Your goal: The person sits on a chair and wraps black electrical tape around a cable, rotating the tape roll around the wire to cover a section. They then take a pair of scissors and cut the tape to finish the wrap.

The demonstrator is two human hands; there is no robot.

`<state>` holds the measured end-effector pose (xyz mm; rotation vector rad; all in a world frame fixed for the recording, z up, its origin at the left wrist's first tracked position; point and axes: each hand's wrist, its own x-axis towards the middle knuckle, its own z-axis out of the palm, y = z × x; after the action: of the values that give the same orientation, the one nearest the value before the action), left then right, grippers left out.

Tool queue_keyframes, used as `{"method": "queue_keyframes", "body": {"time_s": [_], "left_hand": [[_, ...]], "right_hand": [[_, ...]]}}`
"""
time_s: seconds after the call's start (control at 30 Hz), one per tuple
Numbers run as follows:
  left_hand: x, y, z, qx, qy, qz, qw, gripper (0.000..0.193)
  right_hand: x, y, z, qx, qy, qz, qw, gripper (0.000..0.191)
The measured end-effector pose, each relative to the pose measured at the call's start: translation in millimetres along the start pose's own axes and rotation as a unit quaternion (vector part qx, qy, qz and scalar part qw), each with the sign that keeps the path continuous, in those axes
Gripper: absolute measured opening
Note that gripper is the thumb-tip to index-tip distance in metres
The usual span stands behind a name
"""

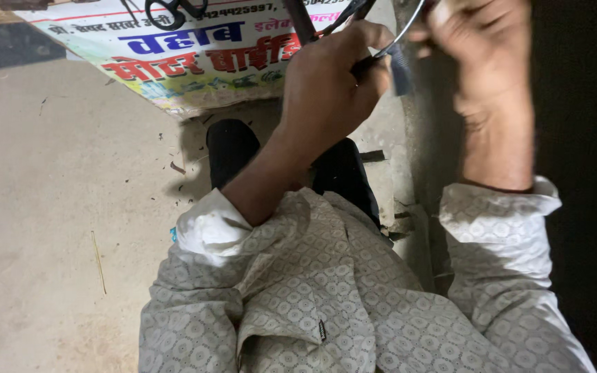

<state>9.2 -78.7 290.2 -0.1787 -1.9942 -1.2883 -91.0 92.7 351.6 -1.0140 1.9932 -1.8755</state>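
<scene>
At the top of the view, both bare hands work close together on thin wires. The left hand is curled tight, its fingers pressed together around a thin dark cable and the dark handles of a small tool that pokes up past the knuckles. I cannot tell what kind of tool it is, because its tip is cut off by the edge of the view. The right hand is blurred. It looks closed on a thin shiny grey wire that curves up from the left fist, but I cannot tell how tightly it pinches.

So the wires sit right between the two hands, up high, just beside a rough grey wall.

To do this step well, I think the left hand should keep the cable very still while the right hand pulls or bends the grey wire slowly. A quick tug could make the wire slip or snap back at the fingers. Holding close to the working spot gives more control.

Lower down, a cream patterned shirt with rolled sleeves fills the view. A colourful printed banner lies on the dusty tan floor to the left.
</scene>
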Motion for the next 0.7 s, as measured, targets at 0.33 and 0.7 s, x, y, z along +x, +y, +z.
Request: {"method": "queue_keyframes", "body": {"time_s": [0.33,0.7], "left_hand": [[-4.3,-5.7,-5.1,-0.048,-0.043,-0.013,0.998,0.027],[1.1,-2.3,5.6,0.114,0.010,0.130,0.985,0.020]], "right_hand": [[-44.0,74.2,-4.9,0.161,-0.052,0.060,0.984,0.022],[-17.5,-13.5,-30.8,-0.090,0.022,-0.006,0.996,0.016]]}}
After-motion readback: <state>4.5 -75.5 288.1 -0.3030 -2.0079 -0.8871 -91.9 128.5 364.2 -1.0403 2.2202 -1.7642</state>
